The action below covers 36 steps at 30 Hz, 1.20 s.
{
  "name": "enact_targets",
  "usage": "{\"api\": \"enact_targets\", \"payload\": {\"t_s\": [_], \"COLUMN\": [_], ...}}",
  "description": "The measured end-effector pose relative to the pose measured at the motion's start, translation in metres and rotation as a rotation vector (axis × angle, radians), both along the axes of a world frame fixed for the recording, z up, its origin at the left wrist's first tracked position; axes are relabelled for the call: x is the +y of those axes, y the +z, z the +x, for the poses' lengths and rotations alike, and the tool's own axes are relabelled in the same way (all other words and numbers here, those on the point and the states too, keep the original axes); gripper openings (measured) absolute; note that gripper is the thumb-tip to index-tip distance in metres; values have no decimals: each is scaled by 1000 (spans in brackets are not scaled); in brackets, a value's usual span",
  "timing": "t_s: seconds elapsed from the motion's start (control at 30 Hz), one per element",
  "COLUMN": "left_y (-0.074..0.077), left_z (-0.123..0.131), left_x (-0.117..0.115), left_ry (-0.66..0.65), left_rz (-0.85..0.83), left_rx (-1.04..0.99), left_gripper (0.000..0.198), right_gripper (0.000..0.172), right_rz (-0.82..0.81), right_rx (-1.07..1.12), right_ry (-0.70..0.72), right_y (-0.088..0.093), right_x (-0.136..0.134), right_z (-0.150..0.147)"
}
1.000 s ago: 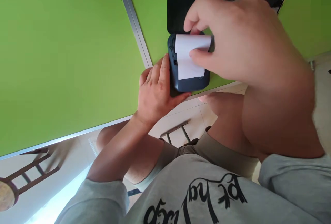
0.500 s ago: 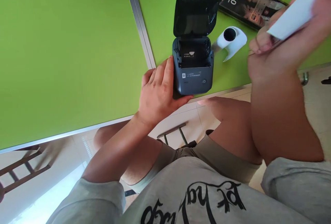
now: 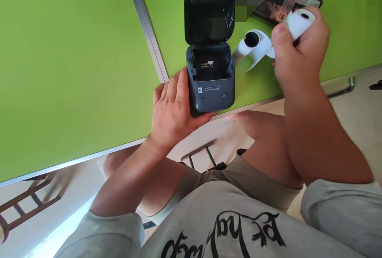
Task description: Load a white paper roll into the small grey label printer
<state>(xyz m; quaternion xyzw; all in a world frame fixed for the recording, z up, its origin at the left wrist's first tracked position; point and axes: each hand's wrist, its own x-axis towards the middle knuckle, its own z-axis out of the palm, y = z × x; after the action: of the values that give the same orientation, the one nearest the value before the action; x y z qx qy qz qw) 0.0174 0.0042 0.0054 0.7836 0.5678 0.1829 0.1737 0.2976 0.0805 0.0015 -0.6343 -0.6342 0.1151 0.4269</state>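
A small dark blue printer (image 3: 210, 79) stands near the front edge of the green table (image 3: 74, 71), its lid tipped open and its paper bay empty. My left hand (image 3: 173, 111) rests against the printer's left side, fingers wrapped round its corner. To the right, above the table, my right hand (image 3: 298, 57) is closed round a white paper roll (image 3: 298, 21). A second white roll (image 3: 255, 45) with a loose tail lies on the table just right of the printer.
A phone (image 3: 286, 1) with a lit screen lies at the back right, partly behind my right hand. A metal seam (image 3: 146, 31) runs across the table left of the printer. Below the table edge are my knees, a tiled floor and wooden stools.
A second ago my right hand was pulling a paper roll out of the printer's bay. That roll now lies beside the printer, and my right hand holds another roll above the table.
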Motion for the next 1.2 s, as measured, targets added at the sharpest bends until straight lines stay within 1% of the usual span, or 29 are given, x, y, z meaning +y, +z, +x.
{"api": "enact_targets", "payload": {"t_s": [0.07, 0.13, 0.3, 0.37, 0.43, 0.53, 0.63, 0.7, 0.77, 0.8, 0.87, 0.93, 0.97, 1.03, 1.1, 1.2], "left_y": [0, 0, 1, 2, 3, 3, 2, 0, 0, 0, 1, 2, 2, 3, 3, 2], "left_z": [0, 0, -1, -1, -1, -1, -2, -3, -3, -3, -3, -2, -2, -1, 0, -1], "left_x": [0, 0, 0, 0, 0, 1, 1, 1, 1, 1, 1, 0, 0, 0, 0, -1], "left_ry": [-1, -5, -7, -9, -12, -12, -15, -18, -21, -24, -30, -28, -23, -13, -11, -14], "left_rz": [3, 12, 20, 6, -8, -12, -11, -9, -8, -6, -1, 0, -1, -5, -14, -28], "left_rx": [17, 33, 29, 14, 5, 6, 6, 1, -4, -7, -8, -4, -3, -7, -14, -10], "left_gripper": [111, 112, 109, 108, 108, 108, 109, 109, 109, 109, 109, 108, 108, 108, 107, 107], "right_gripper": [10, 13, 30, 36, 39, 37, 40, 40, 40, 40, 39, 37, 36, 36, 37, 40], "right_rz": [52, 67, -74, -95, -80, -14, -7, 28, 123, 169, 209, 198, 180, 139, 101, 97], "right_rx": [0, -1, -96, -92, -84, -74, -55, -93, -156, -186, -242, -293, -317, -353, -385, -417], "right_ry": [22, 40, 32, 23, 14, 30, 64, 31, 9, 35, 161, 272, 301, 305, 279, 238], "right_y": [-1, -2, 4, 6, 6, 3, 7, 15, 26, 30, 36, 38, 37, 34, 31, 31], "right_x": [1, 1, 0, 0, 2, 2, -5, -14, -24, -28, -35, -36, -35, -30, -26, -22], "right_z": [4, 7, 1, -1, 1, 6, 7, 2, -9, -16, -31, -45, -50, -56, -57, -56]}}
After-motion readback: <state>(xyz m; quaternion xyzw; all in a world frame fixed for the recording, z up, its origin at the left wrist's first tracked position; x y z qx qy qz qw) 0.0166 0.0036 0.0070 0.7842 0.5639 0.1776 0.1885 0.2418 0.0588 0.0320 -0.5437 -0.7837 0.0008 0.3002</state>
